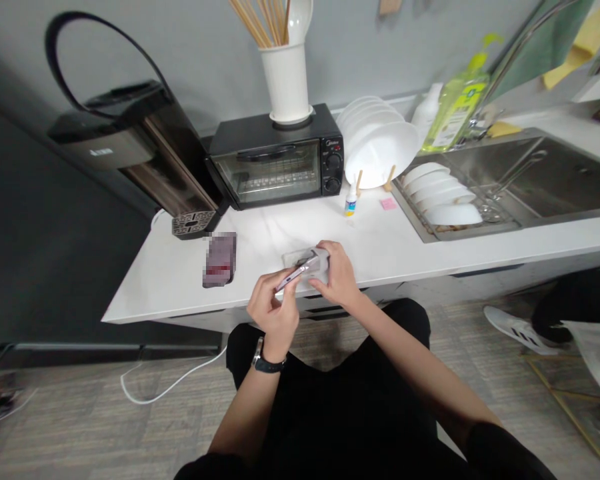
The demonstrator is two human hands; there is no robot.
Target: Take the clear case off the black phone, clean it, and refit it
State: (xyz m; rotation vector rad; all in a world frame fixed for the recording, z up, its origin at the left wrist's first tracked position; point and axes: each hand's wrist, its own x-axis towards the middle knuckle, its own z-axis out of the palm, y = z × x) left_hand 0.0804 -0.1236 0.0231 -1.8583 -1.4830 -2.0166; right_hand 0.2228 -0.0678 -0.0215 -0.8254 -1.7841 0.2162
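My left hand (pixel 273 307), with a watch on its wrist, is closed round a slim pinkish phone (pixel 295 275), held tilted over the front edge of the white counter (pixel 180 280). My right hand (pixel 336 275) grips the other end of the phone together with a clear phone case (pixel 310 259). Both hands meet just above the counter edge. A dark rectangular object (pixel 220 259), its surface blurred out, lies flat on the counter to the left of my hands.
A black toaster oven (pixel 277 163) with a white utensil holder (pixel 286 83) on top stands at the back. Left of it is a dark water dispenser (pixel 130 147). White bowls (pixel 380 143), a small bottle (pixel 351 200), dish soap (pixel 457 107) and a sink (pixel 545 177) with plates lie right. Another person's shoe (pixel 513 328) is on the floor.
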